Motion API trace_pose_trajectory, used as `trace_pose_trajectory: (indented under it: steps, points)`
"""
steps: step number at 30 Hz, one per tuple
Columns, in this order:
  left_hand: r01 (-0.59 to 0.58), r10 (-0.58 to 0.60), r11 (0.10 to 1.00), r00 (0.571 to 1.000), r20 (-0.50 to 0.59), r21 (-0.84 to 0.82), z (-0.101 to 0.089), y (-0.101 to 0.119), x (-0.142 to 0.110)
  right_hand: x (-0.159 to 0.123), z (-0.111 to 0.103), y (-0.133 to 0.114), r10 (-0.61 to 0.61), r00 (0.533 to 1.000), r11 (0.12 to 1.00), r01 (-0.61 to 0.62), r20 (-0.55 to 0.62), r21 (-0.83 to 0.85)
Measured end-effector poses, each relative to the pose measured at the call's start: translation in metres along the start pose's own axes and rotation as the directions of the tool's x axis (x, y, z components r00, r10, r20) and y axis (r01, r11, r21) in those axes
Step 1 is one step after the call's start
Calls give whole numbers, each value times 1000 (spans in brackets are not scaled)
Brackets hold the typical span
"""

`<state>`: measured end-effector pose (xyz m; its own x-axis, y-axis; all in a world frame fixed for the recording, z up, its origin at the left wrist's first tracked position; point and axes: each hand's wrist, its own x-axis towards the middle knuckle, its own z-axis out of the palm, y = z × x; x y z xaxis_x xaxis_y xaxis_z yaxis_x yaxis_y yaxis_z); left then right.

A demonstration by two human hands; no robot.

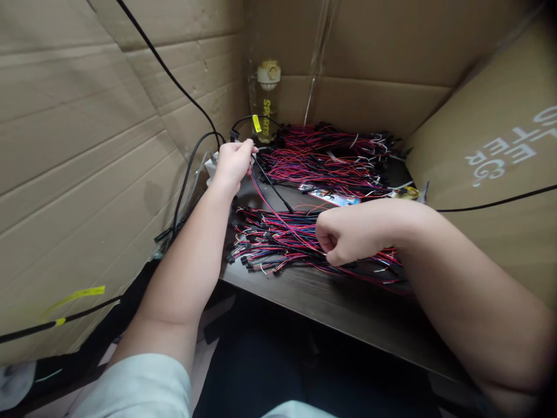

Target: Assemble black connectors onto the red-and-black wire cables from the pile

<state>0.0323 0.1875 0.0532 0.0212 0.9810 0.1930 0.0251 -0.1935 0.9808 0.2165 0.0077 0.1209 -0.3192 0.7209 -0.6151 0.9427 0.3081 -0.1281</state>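
My left hand (235,162) is closed in a pinch on one end of a red and dark wire lead (263,198), near a white block (211,167) at the left wall. The lead slopes down over the near bundle of wire leads (278,223) to my right hand (354,232). The fingers of that hand are curled closed on its other end, low over the near bundle. Small black connectors (246,261) show at the bundle's left end. What sits right between my left fingertips is hidden.
A second heap of red and black leads (322,157) lies farther back on the dark tabletop (282,296). A clear bottle (266,98) stands in the back corner. Cardboard walls (87,145) enclose the table. Black cables (178,81) hang at the left.
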Motion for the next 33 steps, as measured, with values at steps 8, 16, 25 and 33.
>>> trace_pose_trajectory:
  steps: [8, 16, 25, 33]
  points:
    - [-52, 53, 995, 999, 10, -81, 4, 2, 0, -6, -9, 9, -212, 976, 955, 216, -40, 203]
    - [-117, 117, 993, 993, -9, -15, 3, -2, 1, -23, -13, 9, -153, 984, 913, 176, -90, 368]
    - [-149, 155, 983, 987, -49, 103, 1, -13, 9, -38, -21, 0, -287, 940, 781, 340, -183, 523]
    - [-237, 254, 939, 966, -39, 250, 1, -9, 1, -34, -21, 5, -256, 933, 814, 349, -253, 465]
